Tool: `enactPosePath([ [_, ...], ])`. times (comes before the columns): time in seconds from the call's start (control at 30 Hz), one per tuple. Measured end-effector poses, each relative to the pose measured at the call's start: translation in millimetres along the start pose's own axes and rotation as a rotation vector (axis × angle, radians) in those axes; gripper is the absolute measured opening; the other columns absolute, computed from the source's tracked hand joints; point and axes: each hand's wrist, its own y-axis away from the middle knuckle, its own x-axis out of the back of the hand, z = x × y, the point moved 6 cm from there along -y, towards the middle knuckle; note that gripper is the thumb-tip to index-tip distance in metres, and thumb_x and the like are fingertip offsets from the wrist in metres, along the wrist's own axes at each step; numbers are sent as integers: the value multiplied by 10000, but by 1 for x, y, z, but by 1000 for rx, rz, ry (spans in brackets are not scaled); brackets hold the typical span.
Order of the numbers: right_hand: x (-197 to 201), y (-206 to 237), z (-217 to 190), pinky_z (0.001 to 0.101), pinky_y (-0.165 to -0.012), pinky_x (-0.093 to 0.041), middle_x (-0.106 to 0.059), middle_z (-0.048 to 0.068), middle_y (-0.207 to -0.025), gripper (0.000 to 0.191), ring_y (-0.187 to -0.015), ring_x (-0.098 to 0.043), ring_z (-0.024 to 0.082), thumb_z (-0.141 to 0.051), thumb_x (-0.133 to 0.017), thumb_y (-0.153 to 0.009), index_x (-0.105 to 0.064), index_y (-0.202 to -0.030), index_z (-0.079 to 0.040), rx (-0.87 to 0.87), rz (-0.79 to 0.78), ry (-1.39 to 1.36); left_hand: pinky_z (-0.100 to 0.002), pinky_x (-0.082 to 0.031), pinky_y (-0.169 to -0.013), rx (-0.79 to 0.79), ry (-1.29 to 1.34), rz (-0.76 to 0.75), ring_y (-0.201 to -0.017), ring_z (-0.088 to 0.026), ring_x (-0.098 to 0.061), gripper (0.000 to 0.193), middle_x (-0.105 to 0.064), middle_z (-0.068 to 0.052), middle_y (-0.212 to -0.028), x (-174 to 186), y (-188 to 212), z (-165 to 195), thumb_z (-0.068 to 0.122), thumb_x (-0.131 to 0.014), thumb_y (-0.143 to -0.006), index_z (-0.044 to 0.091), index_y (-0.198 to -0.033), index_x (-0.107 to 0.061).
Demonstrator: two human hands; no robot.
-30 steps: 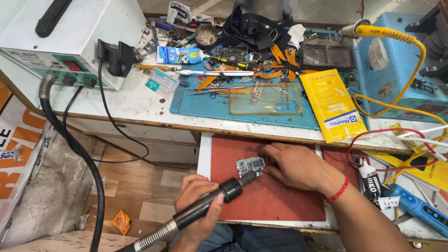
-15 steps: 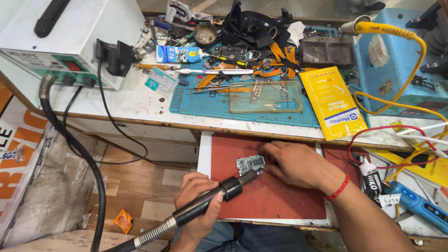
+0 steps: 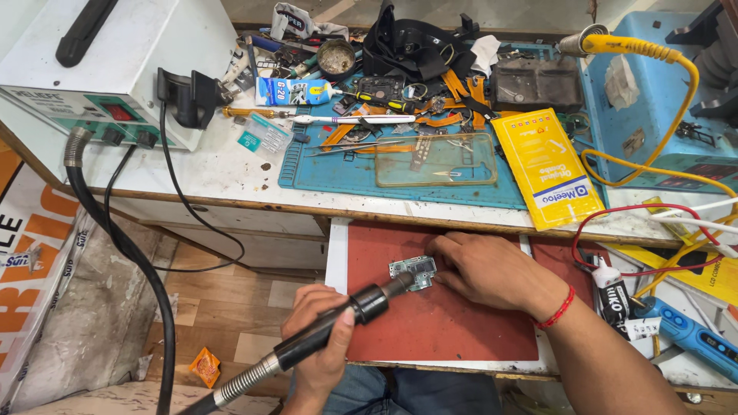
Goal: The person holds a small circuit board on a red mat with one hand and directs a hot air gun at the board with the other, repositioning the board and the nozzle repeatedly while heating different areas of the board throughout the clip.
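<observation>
A small green circuit board (image 3: 413, 269) lies on a red mat (image 3: 438, 323) on a pull-out shelf. My left hand (image 3: 319, 338) grips a black hot-air handpiece (image 3: 338, 327) with a ribbed hose, its metal nozzle pointing at the board's lower edge. My right hand (image 3: 484, 269) rests on the mat, fingertips touching the board's right side and holding it down. A red thread is tied around my right wrist.
White hot-air station (image 3: 108, 69) at the back left, its hose (image 3: 123, 253) hanging over the bench edge. Blue work mat (image 3: 307, 173) with tools, a clear phone case (image 3: 434, 160), a yellow packet (image 3: 547, 165). Blue machine (image 3: 653, 115) with yellow cable and red wires at right.
None of the hands or the board has visibly moved; the view only shifted slightly.
</observation>
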Motion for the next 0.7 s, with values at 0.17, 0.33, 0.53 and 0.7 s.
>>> enactPosePath([
  [0.17,1,0,2,482,-848,-522,-689,126,-1060,411,-1027,-663,343,-317,-680,-885,-588,-1230,-116,-36,-17,24,-414,-538,-924,1,-73,37,-985,-276,-668,193,-720,-116,-896,1,1,0,174,-740,-860,2,-944,-710],
  [0.33,4,1,1,489,-839,-517,-686,127,-1065,409,-1023,-660,352,-291,-687,-867,-592,-1216,-100,18,30,9,-418,-541,-965,-71,-36,-13,-948,-242,-696,162,-735,-96,-895,-5,1,3,153,-740,-843,21,-932,-707],
  [0.53,7,4,3,484,-835,-520,-683,121,-1055,387,-1017,-661,346,-289,-684,-869,-598,-1195,-99,20,37,7,-415,-544,-924,12,-48,28,-976,-265,-677,185,-715,-132,-920,-5,1,-1,175,-733,-858,9,-933,-706],
  [0.7,6,4,4,482,-836,-523,-684,114,-1059,382,-1022,-661,341,-307,-685,-873,-594,-1181,-100,-10,7,16,-418,-544,-937,14,-88,80,-989,-266,-677,222,-708,-124,-887,-4,3,-4,236,-718,-894,17,-930,-711],
])
